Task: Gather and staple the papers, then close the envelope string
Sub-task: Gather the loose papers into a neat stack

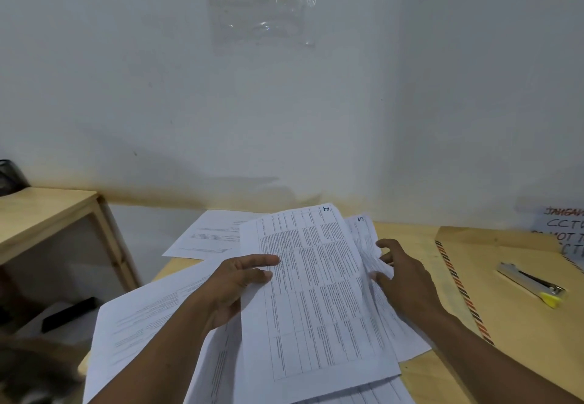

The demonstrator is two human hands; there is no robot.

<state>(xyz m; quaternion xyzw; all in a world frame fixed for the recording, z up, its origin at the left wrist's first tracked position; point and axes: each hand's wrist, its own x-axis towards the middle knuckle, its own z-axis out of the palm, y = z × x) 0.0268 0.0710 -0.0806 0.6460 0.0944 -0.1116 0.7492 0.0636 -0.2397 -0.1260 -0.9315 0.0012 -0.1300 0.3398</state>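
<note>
Top sheet (316, 293): middle of the desk (407, 239), long axis 6 to 12 o'clock, its "4" corner at 12.
Left hand (234, 286): grips the top sheet's 9 o'clock edge, thumb on top.
Right hand (401, 277): pinches the second sheet (363, 233), marked "5", at 3 o'clock.
Count: at least five sheets (205, 233), one envelope (505, 324), one stapler (531, 282).
Envelope: flat at 3 o'clock; the stapler lies on it, yellow end toward 5.
Room: wooden desk, white wall (284, 119), wooden shelf (47, 211) at 9 o'clock.
</note>
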